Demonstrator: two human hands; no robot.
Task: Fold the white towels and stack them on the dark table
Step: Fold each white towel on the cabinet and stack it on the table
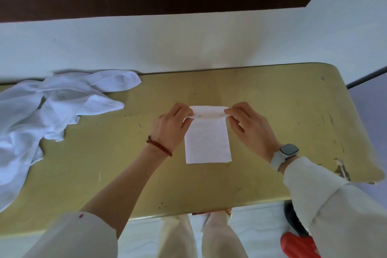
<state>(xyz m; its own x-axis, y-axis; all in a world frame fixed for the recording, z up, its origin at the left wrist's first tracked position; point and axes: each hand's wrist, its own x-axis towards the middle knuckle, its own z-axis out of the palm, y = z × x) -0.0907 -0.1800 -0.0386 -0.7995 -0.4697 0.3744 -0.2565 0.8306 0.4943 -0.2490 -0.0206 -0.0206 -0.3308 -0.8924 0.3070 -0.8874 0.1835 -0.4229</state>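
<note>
A small white towel (pixel 207 142) lies as a narrow strip in the middle of the yellowish table (pixel 282 111). Its far end is lifted and curled over toward me. My left hand (pixel 170 126) pinches the left corner of that raised end. My right hand (pixel 251 126) pinches the right corner. The near end of the towel rests flat on the tabletop. A loose pile of crumpled white towels (pixel 41 115) covers the table's left part, well away from both hands.
The table's far edge meets a white wall with a dark brown band (pixel 157 2). Chipped paint marks the table's right edge (pixel 342 170). A red object (pixel 297 245) lies on the floor at lower right, beside my legs.
</note>
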